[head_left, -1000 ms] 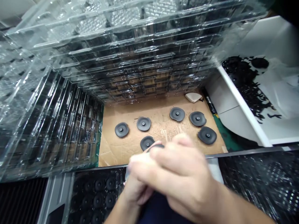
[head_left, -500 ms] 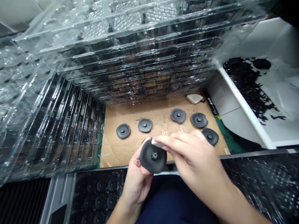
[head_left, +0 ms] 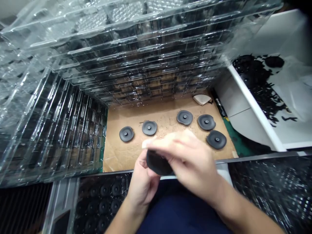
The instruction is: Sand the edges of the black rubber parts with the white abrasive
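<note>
My left hand (head_left: 141, 180) is closed round the edge of a black rounded disc (head_left: 158, 163), held tilted above the near edge of the cardboard. Across the top of the disc reaches my right hand (head_left: 188, 159), blurred by motion, and it hides the disc's raised centre. A small white pad (head_left: 147, 143) shows at its fingertips, by the disc's far edge. Several similar discs with a central stud lie apart on the cardboard, such as one disc (head_left: 126, 134) on the left and another disc (head_left: 216, 139) on the right.
Tall stacks of clear plastic trays (head_left: 136, 58) wall in the cardboard (head_left: 117, 156) behind and at left. A white wedge-shaped pad (head_left: 202, 99) and a black marker (head_left: 219, 103) lie at the back right. Beside them, a white bin (head_left: 258, 112) contains black scraps. A disc-filled tray (head_left: 102, 198) stands lower left.
My right hand has swept left with the white pad across the disc's upper edge, now covering the stud. The disc has tilted in my left hand. The view has shifted slightly.
</note>
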`<state>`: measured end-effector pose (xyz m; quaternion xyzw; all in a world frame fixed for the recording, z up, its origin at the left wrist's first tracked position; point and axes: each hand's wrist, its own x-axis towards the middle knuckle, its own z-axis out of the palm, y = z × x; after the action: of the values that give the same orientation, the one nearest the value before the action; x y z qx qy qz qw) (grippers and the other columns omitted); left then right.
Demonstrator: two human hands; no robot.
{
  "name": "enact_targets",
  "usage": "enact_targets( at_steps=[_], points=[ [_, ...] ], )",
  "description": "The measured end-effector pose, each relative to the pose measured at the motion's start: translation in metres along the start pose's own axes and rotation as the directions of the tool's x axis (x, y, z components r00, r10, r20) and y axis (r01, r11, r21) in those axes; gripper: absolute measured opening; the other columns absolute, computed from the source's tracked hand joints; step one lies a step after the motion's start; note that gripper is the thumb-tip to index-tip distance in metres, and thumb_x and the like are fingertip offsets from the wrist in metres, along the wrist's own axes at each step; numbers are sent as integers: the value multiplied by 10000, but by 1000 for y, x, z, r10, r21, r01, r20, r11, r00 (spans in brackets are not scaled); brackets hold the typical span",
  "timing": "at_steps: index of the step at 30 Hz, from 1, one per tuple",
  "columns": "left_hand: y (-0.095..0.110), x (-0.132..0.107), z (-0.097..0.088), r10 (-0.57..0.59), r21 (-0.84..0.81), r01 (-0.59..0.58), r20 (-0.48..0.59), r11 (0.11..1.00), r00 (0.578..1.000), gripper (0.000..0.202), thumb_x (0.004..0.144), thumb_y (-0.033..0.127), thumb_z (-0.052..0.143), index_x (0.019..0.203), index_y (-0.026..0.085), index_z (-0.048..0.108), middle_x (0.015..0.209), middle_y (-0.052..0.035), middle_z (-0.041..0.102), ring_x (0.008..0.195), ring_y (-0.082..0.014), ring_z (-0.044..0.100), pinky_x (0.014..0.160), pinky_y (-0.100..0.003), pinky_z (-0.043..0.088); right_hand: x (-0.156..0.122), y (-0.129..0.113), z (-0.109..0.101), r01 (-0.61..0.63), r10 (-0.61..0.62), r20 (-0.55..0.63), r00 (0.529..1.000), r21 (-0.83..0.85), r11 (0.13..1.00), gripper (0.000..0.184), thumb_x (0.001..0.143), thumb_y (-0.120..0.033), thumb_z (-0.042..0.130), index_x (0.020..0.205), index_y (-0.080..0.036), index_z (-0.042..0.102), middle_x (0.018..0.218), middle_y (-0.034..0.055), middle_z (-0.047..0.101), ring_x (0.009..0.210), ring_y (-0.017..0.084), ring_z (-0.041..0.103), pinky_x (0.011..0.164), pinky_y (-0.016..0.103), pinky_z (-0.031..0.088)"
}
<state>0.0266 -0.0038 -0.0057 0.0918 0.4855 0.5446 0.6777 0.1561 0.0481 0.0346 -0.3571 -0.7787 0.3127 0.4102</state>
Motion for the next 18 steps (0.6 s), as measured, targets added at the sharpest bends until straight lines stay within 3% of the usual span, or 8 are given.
enact_targets(
  at_steps=[2,5,8,11,13,16,18],
  points=[
    [4,0,-4,-12,-54,14,37,998,999,608,508,394,830,1067,231,656,1087,-45,690,989,-207,629,850,-273,514,-8,15,-5,-202,201,27,979,52,978,220,896,-170,517,1037,-240,669,988,-13,711,874,125,642,769,255,456],
    [13,-1,-9,-55,-193,85,157,977,986,506,577,435,769,1054,302,663,1137,-4,681,1032,-188,631,869,-260,514,-36,46,-9,-413,413,19,911,27,910,190,870,-262,558,1009,-253,686,990,2,716,870,156,657,695,248,502],
    [19,-1,-8,-86,-239,146,247,960,965,465,596,394,758,1043,295,673,1147,4,683,1052,-203,632,863,-254,523,-70,76,1,-480,480,2,877,-32,877,200,858,-274,551,968,-215,708,947,37,727,839,186,671,685,282,521],
    [21,0,-4,-110,-240,176,263,955,959,496,596,379,757,1072,275,661,1180,-13,669,1065,-213,625,854,-250,528,-85,88,10,-471,475,45,879,-67,879,186,830,-256,578,941,-223,723,810,19,733,730,183,672,685,309,520],
    [19,0,-2,-103,-242,170,269,955,958,504,605,362,758,1090,281,651,1183,-18,666,1040,-209,637,846,-255,533,-80,82,8,-471,474,31,880,-70,879,193,839,-260,572,963,-223,714,837,21,731,744,180,672,680,299,523],
    [14,0,1,-94,-233,161,277,959,956,511,600,353,768,1090,270,649,1166,-24,671,988,-201,657,843,-265,537,-56,49,-5,-459,456,-62,888,-52,887,211,871,-265,546,1038,-241,672,1026,22,703,896,171,655,692,257,521],
    [11,-2,3,-93,-215,146,242,966,966,487,599,331,780,1065,266,655,1138,-13,681,975,-179,657,838,-246,535,-37,21,-12,-356,345,-139,928,-66,932,244,880,-232,542,1106,-272,626,1105,6,672,953,157,629,724,245,509]
  ],
)
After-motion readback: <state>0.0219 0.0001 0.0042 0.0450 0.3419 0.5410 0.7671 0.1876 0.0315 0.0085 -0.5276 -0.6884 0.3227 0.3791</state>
